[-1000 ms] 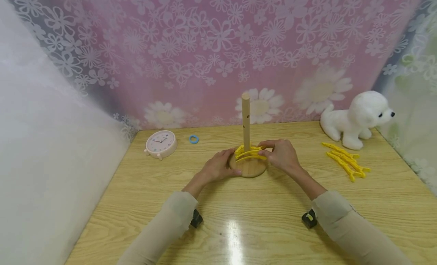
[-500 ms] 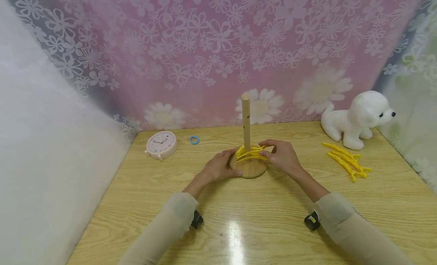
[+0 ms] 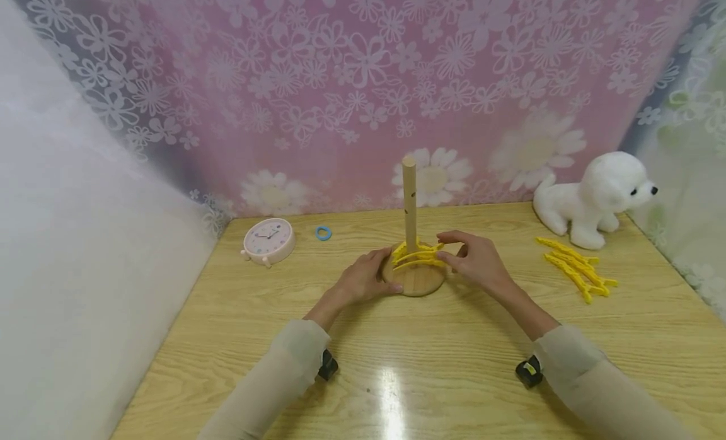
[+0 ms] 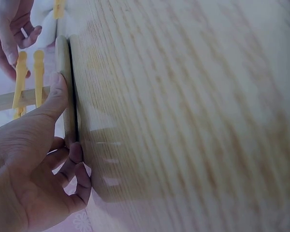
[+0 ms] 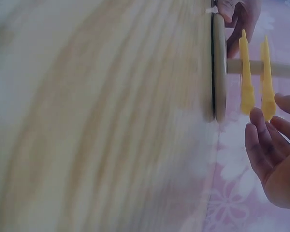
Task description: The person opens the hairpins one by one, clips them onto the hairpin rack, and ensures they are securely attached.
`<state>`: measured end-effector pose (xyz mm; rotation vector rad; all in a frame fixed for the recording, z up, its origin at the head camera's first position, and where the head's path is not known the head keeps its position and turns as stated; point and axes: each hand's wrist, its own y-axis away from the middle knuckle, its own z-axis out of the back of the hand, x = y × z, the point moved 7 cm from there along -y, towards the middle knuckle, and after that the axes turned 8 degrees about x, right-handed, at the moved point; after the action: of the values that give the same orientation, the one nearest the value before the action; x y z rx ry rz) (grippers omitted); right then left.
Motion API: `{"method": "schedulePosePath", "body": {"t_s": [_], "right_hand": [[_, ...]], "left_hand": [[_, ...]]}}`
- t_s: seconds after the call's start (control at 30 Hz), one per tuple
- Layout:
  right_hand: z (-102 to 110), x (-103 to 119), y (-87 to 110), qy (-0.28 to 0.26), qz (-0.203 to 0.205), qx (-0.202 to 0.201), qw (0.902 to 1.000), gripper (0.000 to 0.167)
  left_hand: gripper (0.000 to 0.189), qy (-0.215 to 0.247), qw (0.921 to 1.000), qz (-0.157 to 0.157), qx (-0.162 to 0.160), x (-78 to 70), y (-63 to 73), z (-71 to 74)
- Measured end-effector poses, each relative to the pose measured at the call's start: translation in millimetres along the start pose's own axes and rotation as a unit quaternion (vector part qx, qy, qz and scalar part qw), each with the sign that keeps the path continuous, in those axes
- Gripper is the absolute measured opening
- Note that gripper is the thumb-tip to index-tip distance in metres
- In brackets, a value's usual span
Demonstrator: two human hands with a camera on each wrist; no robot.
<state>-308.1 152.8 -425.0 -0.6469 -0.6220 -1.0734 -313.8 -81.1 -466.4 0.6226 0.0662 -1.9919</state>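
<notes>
Wooden stand (image 3: 413,277) near the middle of the table (image 3: 442,364), round base flat, upright pole (image 3: 409,200) rising from it. Yellow sticks (image 3: 416,255) pushed through the pole low down, lying crosswise just above the base.

Left hand (image 3: 363,280) against the left rim of the base, thumb pressed onto the edge in the left wrist view, other fingers (image 4: 76,166) curled loosely against the table beside it, so gripping the base lightly. Right hand (image 3: 479,262) just right of the sticks, fingers (image 5: 261,145) relaxed and apart, tips just beside the stick ends, holding nothing; impossible to tell whether they touch.

Further yellow sticks in a loose pile (image 3: 575,270) well to the right on the table, near a white toy dog (image 3: 595,197) at the back right corner. Pink clock (image 3: 268,240) and small blue ring (image 3: 323,232) at the back left. Flowered pink cloth (image 3: 363,93) behind the table.
</notes>
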Motion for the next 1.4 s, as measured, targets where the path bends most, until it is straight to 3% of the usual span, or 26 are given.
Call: {"method": "schedulePosePath", "body": {"t_s": [0.27,0.6,1.1,1.27,1.4], "right_hand": [[9.4,-19.6,16.5,-0.022,-0.021,0.016,0.9994,0.050],[33.4,-32.3,38.3,-0.029,-0.066,0.064,0.9954,0.068],[73.4,-67.7,80.1,0.006,-0.095,0.037,0.9948,0.071],[89.9,-73.9,94.4,0.051,-0.090,0.015,0.9945,0.071],[103.1,-83.1,106.9,0.072,-0.109,-0.001,0.9915,0.068]], "left_hand": [[0.096,0.000,1.0000,0.003,0.004,0.0,2.6,-2.0],[0.096,0.000,1.0000,0.001,0.008,-1.5,1.9,-3.3],[0.095,0.006,1.0000,0.001,0.006,-1.7,3.3,-2.5],[0.095,0.001,1.0000,0.001,-0.001,-1.7,3.5,-0.4],[0.095,-0.002,1.0000,0.002,-0.002,-2.1,2.6,1.5]]}}
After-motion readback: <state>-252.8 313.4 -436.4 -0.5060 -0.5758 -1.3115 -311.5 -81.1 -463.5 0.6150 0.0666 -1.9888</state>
